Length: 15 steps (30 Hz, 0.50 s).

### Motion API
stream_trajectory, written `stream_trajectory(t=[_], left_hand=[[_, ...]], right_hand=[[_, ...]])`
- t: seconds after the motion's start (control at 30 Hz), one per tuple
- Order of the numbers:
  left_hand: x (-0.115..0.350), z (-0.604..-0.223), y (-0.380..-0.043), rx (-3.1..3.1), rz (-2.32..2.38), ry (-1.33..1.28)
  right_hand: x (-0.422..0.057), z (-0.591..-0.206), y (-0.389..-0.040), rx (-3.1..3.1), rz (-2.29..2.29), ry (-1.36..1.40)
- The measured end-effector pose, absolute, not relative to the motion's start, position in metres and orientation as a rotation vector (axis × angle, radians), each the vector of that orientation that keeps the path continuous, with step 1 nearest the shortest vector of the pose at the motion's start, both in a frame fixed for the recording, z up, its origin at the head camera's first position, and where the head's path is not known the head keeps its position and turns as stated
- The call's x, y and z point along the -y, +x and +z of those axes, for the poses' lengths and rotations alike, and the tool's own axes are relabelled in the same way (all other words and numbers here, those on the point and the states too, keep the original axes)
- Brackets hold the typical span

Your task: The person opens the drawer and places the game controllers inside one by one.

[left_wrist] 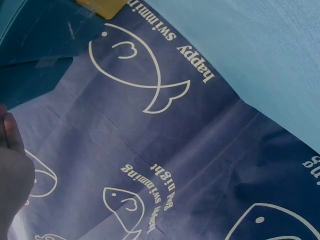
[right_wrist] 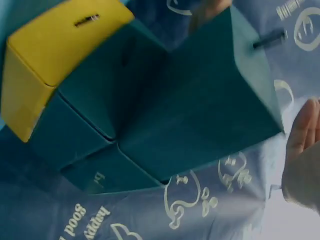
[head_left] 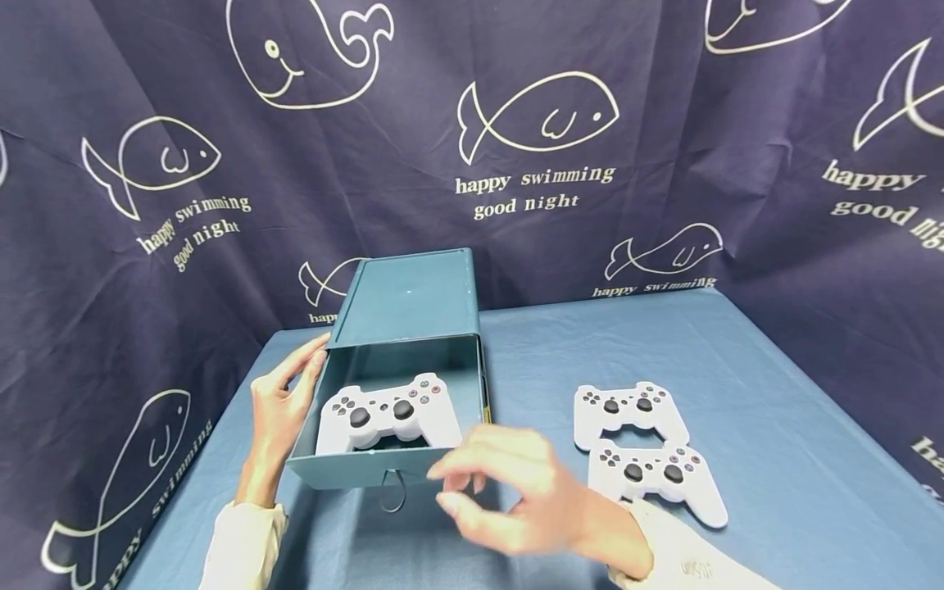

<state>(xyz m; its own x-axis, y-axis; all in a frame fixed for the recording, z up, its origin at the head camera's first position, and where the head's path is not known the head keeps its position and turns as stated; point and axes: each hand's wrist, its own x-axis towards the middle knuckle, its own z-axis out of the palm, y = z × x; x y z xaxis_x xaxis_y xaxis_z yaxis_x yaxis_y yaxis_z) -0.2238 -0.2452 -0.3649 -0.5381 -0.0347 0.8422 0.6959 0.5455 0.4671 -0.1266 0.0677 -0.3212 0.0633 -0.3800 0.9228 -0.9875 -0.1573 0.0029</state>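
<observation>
A teal drawer box stands on the blue cloth with its upper drawer pulled out. Inside the drawer lies a white game controller with black thumbsticks. A thin dark pull loop hangs from the drawer's front. My left hand rests its fingers along the left side of the box, near the front edge of its top. Just by the right front corner of the drawer is my right hand, its fingers loosely bent and nothing between them. The right wrist view shows that hand's fingers apart from the drawer front.
Two more white controllers lie on the cloth to the right, a farther one and a nearer one touching or overlapping it. A yellow drawer of the box also sticks out. Behind hangs a dark blue curtain with fish drawings.
</observation>
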Motion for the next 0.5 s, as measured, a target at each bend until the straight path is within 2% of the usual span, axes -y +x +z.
stream_trajectory(t=[0.13, 0.5], left_hand=[[0.242, -0.363, -0.223, 1.899, -1.051, -0.536], [0.238, -0.359, -0.219, 1.895, -1.053, -0.528]], right_hand=[[-0.062, -0.340, -0.115, 1.548, 1.054, 1.632], [-0.036, -0.381, -0.104, 1.775, 1.428, 1.466]])
